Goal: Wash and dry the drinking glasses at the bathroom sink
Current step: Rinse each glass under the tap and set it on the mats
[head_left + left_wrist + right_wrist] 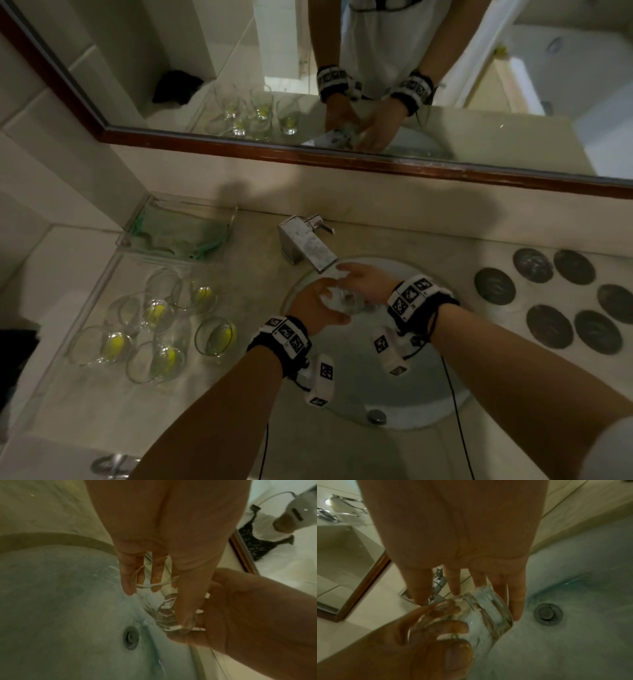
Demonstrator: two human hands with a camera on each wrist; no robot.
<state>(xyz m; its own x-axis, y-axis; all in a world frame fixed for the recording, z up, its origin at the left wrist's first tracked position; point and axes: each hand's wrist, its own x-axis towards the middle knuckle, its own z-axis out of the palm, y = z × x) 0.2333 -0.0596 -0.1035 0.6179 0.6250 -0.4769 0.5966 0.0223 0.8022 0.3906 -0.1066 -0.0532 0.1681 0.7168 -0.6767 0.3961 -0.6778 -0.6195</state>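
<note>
Sink [428, 394] is taking the runoff, so both hands are working over it, just below the tap [308, 246]. Left hand [315, 305] is curling round the glass [346, 301] at its rim; right hand [366, 281] is cupping its thick base, fingers fairly straight. Glass is lying tilted, clear, wet. At 9 o'clock on the worktop [253, 274], six glasses [154, 329] are waiting, probably unwashed.
</note>
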